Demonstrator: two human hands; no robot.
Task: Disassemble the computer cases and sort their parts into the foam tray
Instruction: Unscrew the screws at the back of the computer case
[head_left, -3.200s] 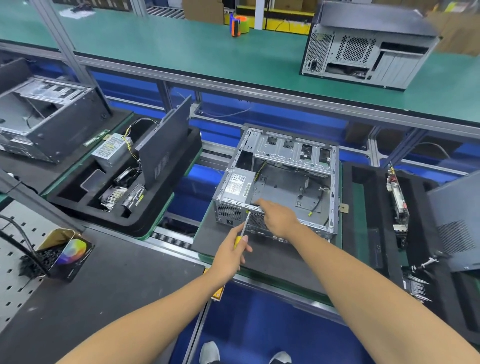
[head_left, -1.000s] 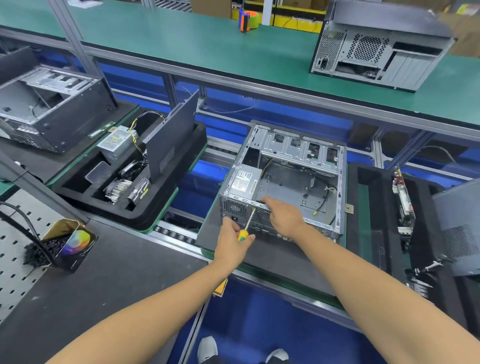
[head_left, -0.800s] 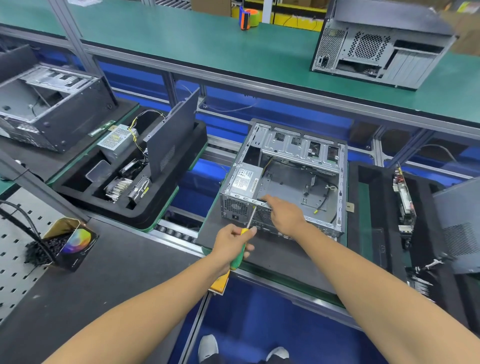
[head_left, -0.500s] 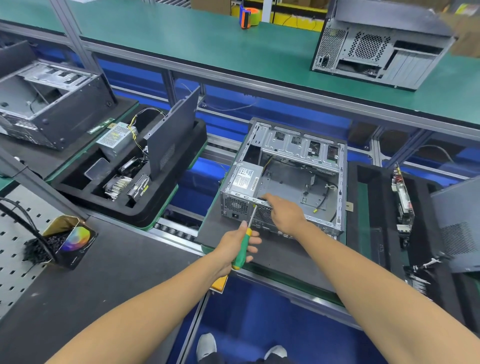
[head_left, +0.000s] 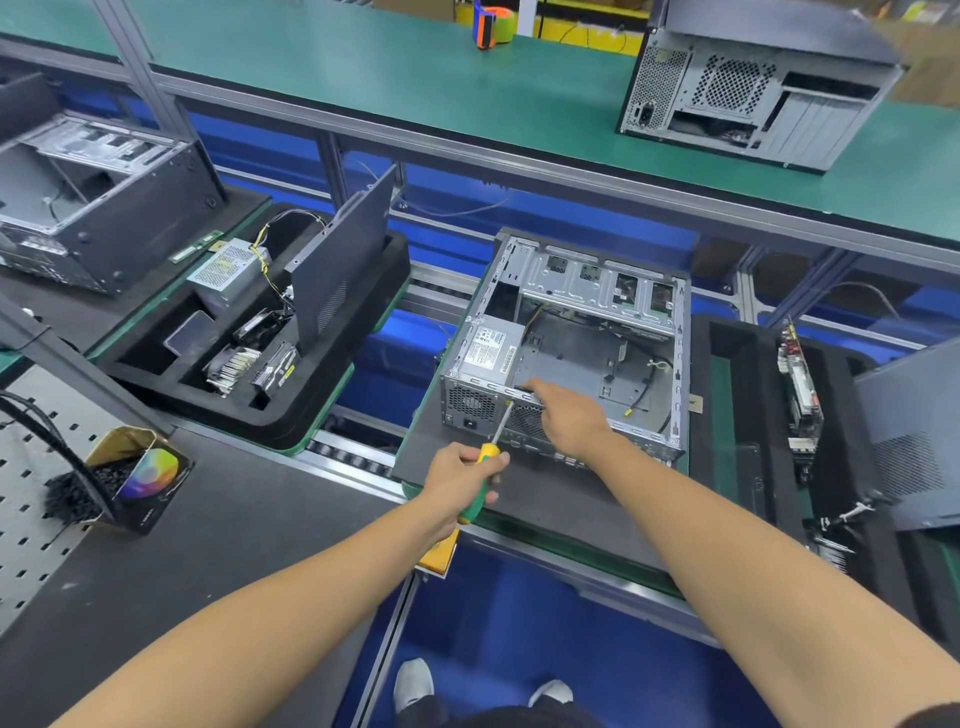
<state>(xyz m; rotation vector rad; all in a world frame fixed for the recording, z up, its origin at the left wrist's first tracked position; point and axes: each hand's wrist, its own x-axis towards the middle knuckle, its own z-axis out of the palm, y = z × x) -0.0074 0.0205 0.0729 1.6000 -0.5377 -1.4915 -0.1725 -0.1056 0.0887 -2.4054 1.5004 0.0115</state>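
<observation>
L hand (head_left: 460, 470) grips screwdriver (head_left: 483, 467), tip at rear of open case (head_left: 582, 343) on pallet's near edge. R hand (head_left: 569, 415) fingers curled on case rim, prob. pinching it. Foam tray (head_left: 332, 395) to left.

Open silver computer case (head_left: 571, 343) lies on its side in the centre, its cavity facing up and mostly stripped, a few loose cables inside. The power supply (head_left: 488, 349) sits in its near-left corner, label up. To the left, the black foam tray (head_left: 270, 410) holds a second power supply (head_left: 228, 267), a heatsink (head_left: 231, 366) and an upright dark side panel (head_left: 340, 270).
</observation>
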